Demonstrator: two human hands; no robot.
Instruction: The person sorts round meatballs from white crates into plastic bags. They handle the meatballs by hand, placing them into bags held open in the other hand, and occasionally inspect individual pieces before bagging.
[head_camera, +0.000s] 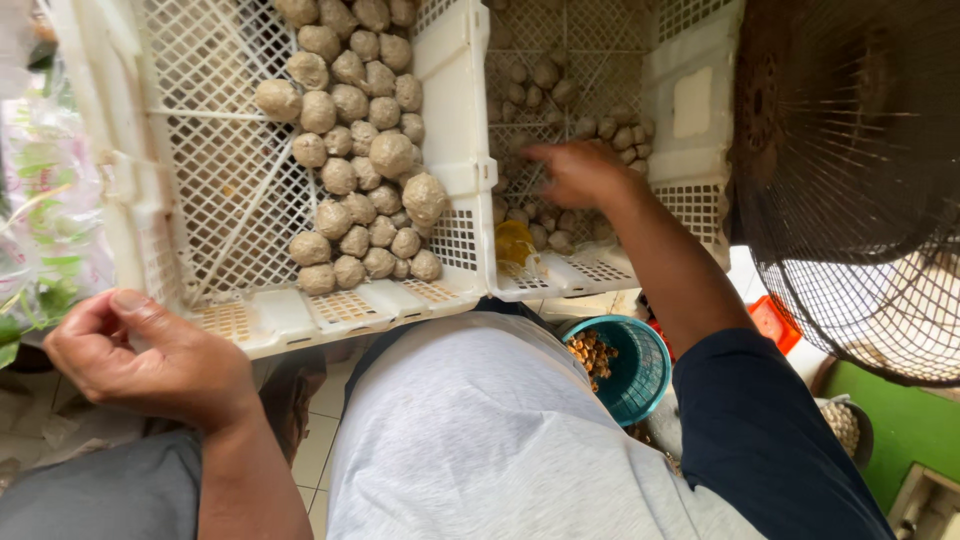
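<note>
Two white slatted plastic crates stand side by side in front of me. The left crate (200, 170) holds several large brownish-grey balls (360, 150) piled along its right side. The right crate (690, 110) holds several smaller balls (615, 132). My right hand (575, 172) reaches down into the right crate, fingers spread over the small balls; whether it grips one I cannot tell. My left hand (145, 355) rests on my left knee just below the left crate's front rim, fingers curled closed, nothing visible in it. A yellow object (515, 243) lies at the right crate's front left corner.
A teal basket (625, 385) with brown bits inside sits on the floor by my right thigh. A dark wire fan guard (860, 180) stands at the right. Clear plastic bags with green print (45, 210) lie at the left. An orange item (778, 322) sits under the fan.
</note>
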